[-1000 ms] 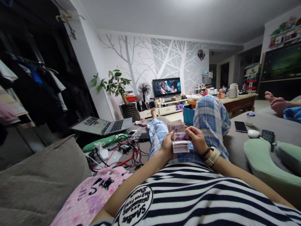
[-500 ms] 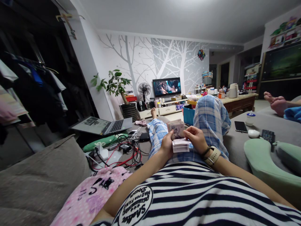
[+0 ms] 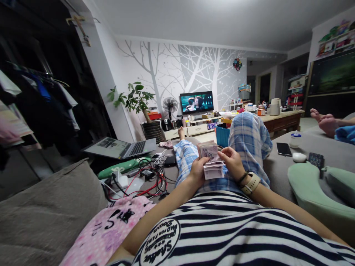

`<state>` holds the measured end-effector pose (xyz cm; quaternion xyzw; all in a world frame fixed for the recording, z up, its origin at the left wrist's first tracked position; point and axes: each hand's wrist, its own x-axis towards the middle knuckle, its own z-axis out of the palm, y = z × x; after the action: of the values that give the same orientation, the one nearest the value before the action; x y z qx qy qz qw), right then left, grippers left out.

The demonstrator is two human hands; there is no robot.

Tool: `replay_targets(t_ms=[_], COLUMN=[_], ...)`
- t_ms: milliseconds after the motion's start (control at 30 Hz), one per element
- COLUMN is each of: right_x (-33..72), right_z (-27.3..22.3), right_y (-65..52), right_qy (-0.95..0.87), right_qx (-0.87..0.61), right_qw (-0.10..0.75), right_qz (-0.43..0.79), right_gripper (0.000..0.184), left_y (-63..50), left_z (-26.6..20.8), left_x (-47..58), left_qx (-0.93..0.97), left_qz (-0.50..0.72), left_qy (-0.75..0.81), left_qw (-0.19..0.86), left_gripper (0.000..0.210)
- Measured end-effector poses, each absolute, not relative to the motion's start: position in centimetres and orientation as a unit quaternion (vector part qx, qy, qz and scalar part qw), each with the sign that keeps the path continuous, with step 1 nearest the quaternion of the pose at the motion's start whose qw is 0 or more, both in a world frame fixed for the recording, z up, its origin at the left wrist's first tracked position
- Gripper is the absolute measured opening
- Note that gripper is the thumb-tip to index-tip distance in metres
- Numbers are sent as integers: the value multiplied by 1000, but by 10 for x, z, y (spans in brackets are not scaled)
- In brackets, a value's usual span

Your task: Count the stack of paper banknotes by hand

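A wad of banknotes (image 3: 210,150) is held over my lap, its purplish faces printed with a "5". My left hand (image 3: 198,170) is closed around the wad's left side, the thumb lying across the front. Below that thumb, the lower ends of the notes fold down toward me and show pale. At the wad's right edge my right hand (image 3: 233,164) is closed, thumb and index finger pinching the side of a front note. A watch and a dark bracelet are on that wrist. How many notes there are I cannot tell.
On the left lie tangled cables (image 3: 155,177) and an open laptop (image 3: 124,147). To the right are a phone (image 3: 283,149), a white mouse (image 3: 299,157), a lidded cup (image 3: 295,140) and a green neck pillow (image 3: 307,181). Another person's foot (image 3: 327,123) rests at far right.
A front note has shifted right, so two "5" figures now show side by side. My right fingers have moved slightly right. My left thumb now lies further across the notes.
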<state>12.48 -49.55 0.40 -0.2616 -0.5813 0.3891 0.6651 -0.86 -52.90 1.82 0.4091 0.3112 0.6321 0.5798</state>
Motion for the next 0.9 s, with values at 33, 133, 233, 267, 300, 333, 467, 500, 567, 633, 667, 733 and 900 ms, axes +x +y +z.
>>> replay_targets(t_ms=[33, 133, 233, 267, 300, 333, 467, 500, 567, 633, 667, 733, 900], right_x=[125, 125, 125, 125, 125, 125, 125, 125, 125, 124, 124, 124, 125], right_z=[4, 5, 5, 5, 5, 6, 7, 7, 8, 10, 10, 11, 11], right_y=[-496, -496, -498, -498, -499, -499, -502, -503, -506, -509, -510, -513, -514], right_qy=[-585, -592, -592, -592, -593, -594, -601, -603, -608, -613, -614, -616, -622], right_qx=[-265, -270, -272, -272, -271, -269, -256, -253, -249, -242, -238, -232, -221], right_qw=[661, 654, 658, 660, 661, 661, 661, 660, 657, 655, 654, 654, 653], right_qz=[389, 385, 377, 374, 372, 371, 370, 370, 370, 371, 372, 373, 372], right_gripper=[33, 34, 35, 35, 35, 34, 33, 32, 31, 31, 31, 30, 27], left_y=[-529, -527, -523, -522, -521, -520, -519, -519, -519, -519, -519, -518, -517], left_z=[18, 16, 15, 14, 14, 14, 14, 14, 13, 13, 13, 13, 12], left_x=[-9, -9, -9, -9, -9, -9, -8, -7, -8, -8, -8, -8, -8], left_qx=[411, 410, 400, 396, 392, 389, 387, 389, 392, 393, 393, 394, 399], left_qz=[632, 633, 634, 633, 633, 632, 628, 628, 631, 634, 635, 635, 627], left_qy=[310, 309, 296, 286, 275, 265, 258, 262, 268, 267, 265, 262, 265], left_qw=[579, 579, 592, 600, 608, 615, 624, 621, 613, 610, 610, 611, 614], left_gripper=[17, 19, 20, 20, 21, 21, 21, 21, 19, 20, 21, 22, 21])
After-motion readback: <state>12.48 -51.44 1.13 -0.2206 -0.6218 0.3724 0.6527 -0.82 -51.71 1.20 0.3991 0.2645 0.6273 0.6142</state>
